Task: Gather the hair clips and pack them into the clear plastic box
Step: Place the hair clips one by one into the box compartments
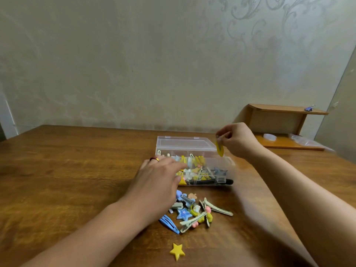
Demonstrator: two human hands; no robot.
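Observation:
The clear plastic box (173, 151) stands open in the middle of the wooden table, its lid tilted back and its compartments holding several coloured hair clips. My right hand (238, 140) pinches a yellow snap clip (219, 149) above the box's right end. My left hand (158, 180) lies flat, fingers stretched over the box's left front edge, holding nothing. A loose pile of hair clips (194, 211) lies just in front of the box, with a blue snap clip (169, 224) at its left. A yellow star clip (177, 251) lies alone nearer to me.
A small wooden shelf (279, 112) stands at the table's back right corner, with a purple clip (309, 108) on top and a small clear container (269, 136) plus plastic wrap on its base. The wall runs close behind the table.

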